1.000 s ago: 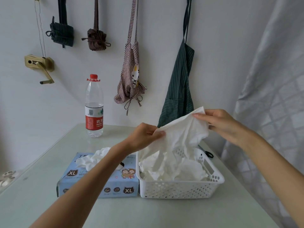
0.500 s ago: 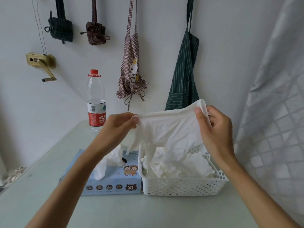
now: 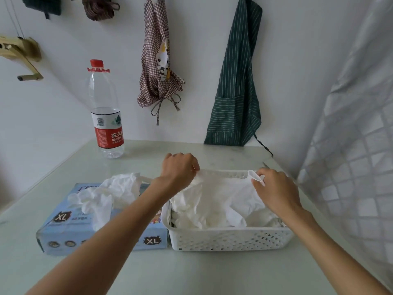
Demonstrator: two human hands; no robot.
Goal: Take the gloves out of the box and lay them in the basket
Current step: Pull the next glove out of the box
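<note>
A white perforated basket (image 3: 229,238) sits on the table with several crumpled white gloves inside. A white glove (image 3: 221,192) lies spread over that pile. My left hand (image 3: 179,168) pinches its far left edge and my right hand (image 3: 274,188) pinches its cuff at the far right, both low over the basket's back rim. To the left stands the blue glove box (image 3: 70,237) marked XL, touching the basket, with more white gloves (image 3: 104,194) bulging out of its top opening.
A water bottle (image 3: 106,116) with a red cap stands at the back left of the pale table (image 3: 191,271). Aprons hang on the wall behind. A grey curtain (image 3: 350,145) borders the table's right side.
Both hands have come down with the stretched glove from above the basket onto the pile inside it. The view has tilted lower.
</note>
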